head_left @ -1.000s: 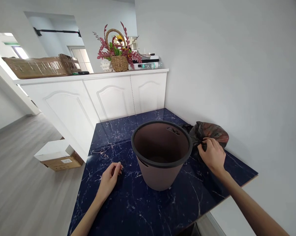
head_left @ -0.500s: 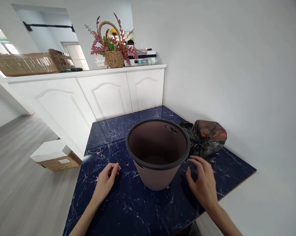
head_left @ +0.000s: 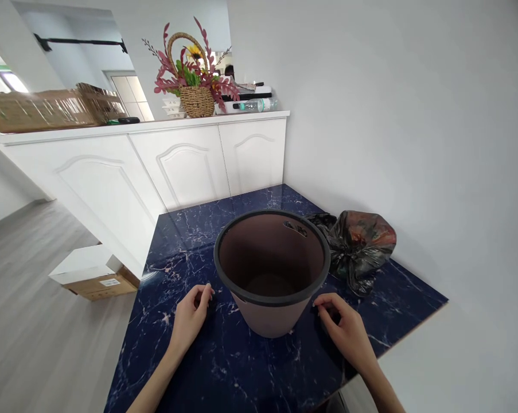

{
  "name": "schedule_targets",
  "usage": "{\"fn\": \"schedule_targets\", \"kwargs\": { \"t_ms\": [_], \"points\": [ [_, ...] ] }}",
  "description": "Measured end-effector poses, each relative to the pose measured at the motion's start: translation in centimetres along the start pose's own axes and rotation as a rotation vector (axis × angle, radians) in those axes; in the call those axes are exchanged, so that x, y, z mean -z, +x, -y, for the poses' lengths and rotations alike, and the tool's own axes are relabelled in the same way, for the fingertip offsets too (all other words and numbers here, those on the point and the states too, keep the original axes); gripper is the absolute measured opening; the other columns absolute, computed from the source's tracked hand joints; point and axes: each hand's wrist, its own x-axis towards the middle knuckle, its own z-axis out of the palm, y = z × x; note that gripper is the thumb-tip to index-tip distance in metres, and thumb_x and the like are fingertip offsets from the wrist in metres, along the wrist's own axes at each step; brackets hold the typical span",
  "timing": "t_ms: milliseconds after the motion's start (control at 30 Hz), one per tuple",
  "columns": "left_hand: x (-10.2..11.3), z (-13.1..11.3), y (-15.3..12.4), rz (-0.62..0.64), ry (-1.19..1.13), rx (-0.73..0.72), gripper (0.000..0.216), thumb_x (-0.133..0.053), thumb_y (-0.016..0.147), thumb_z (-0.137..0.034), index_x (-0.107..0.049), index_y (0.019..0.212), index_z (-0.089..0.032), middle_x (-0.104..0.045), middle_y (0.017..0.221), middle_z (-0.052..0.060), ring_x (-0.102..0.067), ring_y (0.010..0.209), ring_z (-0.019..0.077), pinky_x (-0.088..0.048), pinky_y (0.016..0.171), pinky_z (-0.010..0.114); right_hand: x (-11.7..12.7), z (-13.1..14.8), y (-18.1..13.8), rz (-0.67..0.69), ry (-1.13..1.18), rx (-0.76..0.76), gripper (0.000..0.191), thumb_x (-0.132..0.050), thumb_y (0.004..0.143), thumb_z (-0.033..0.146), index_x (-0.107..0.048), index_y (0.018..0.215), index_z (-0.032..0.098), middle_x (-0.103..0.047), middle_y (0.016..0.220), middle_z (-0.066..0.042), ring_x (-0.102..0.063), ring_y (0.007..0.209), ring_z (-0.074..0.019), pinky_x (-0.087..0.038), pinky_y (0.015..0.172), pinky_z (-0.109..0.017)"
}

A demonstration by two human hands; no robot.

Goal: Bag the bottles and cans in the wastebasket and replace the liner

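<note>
A brownish trash can (head_left: pixel 271 324) with a dark grey rim stands upright on the dark blue marbled table. Its open top faces me, and nothing can be made out inside. To its left, my left hand (head_left: pixel 191 314) rests on the table, thumb and fingers curled together with nothing visible in them. On the other side, my right hand (head_left: pixel 342 327) lies close to the can, its thumb and forefinger also closed together around no visible object. A knotted black plastic bag (head_left: pixel 364 241) with reddish contents sits behind the right hand, against the wall side.
White cabinets (head_left: pixel 185 172) border the table's far edge. On their top stand a wicker flower basket (head_left: pixel 197 101), a plastic bottle (head_left: pixel 259 105) and a taped cardboard box (head_left: pixel 39 110). Another carton (head_left: pixel 96 274) sits on the floor at left. A wall (head_left: pixel 392 126) rises at right.
My right hand has moved away from the black bag, down and left, and its spread fingers have closed together. The left hand and the trash can stay about where they were.
</note>
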Motion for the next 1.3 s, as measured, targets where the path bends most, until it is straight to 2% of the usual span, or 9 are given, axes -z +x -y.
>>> {"fn": "schedule_targets", "kwargs": {
  "t_ms": [200, 567, 1133, 1300],
  "points": [
    [0.1, -0.3, -0.2, -0.004, 0.017, -0.025, 0.056, -0.048, 0.096, -0.073, -0.068, 0.085, -0.023, -0.066, 0.069, 0.001, -0.057, 0.063, 0.0201, -0.042, 0.063, 0.030, 0.2, 0.0, 0.0, 0.010, 0.020, 0.002, 0.016, -0.055, 0.100, 0.034, -0.069, 0.101, 0.025, -0.073, 0.091, -0.004, -0.067, 0.081, -0.0222, -0.048, 0.071, -0.032],
    [0.2, 0.3, -0.2, -0.020, 0.009, -0.028, 0.050, -0.051, 0.095, -0.071, -0.066, 0.091, -0.023, -0.064, 0.071, 0.000, -0.060, 0.066, 0.0207, -0.045, 0.065, 0.030, 0.4, 0.0, -0.1, 0.028, 0.036, 0.003, 0.017, -0.055, 0.101, 0.035, -0.069, 0.103, 0.025, -0.072, 0.092, -0.003, -0.065, 0.079, -0.0221, -0.046, 0.069, -0.032],
    [0.3, 1.1, -0.5, 0.013, -0.035, -0.045, 0.045, -0.045, 0.102, -0.063, -0.062, 0.088, -0.024, -0.062, 0.070, -0.001, -0.058, 0.065, 0.0202, -0.042, 0.065, 0.030, 0.4, -0.2, -0.1, 0.035, 0.041, 0.016, 0.018, -0.055, 0.101, 0.037, -0.069, 0.102, 0.025, -0.072, 0.091, -0.003, -0.066, 0.079, -0.0217, -0.046, 0.069, -0.032],
    [0.2, 1.1, -0.5, 0.009, -0.052, -0.046, 0.041, -0.047, 0.101, -0.062, -0.057, 0.086, -0.025, -0.063, 0.072, -0.002, -0.061, 0.068, 0.0205, -0.045, 0.069, 0.030, 0.4, -0.2, -0.2, 0.031, 0.031, 0.030, 0.019, -0.055, 0.101, 0.036, -0.070, 0.102, 0.024, -0.073, 0.092, -0.004, -0.066, 0.079, -0.0220, -0.047, 0.070, -0.032]
  ]
}}
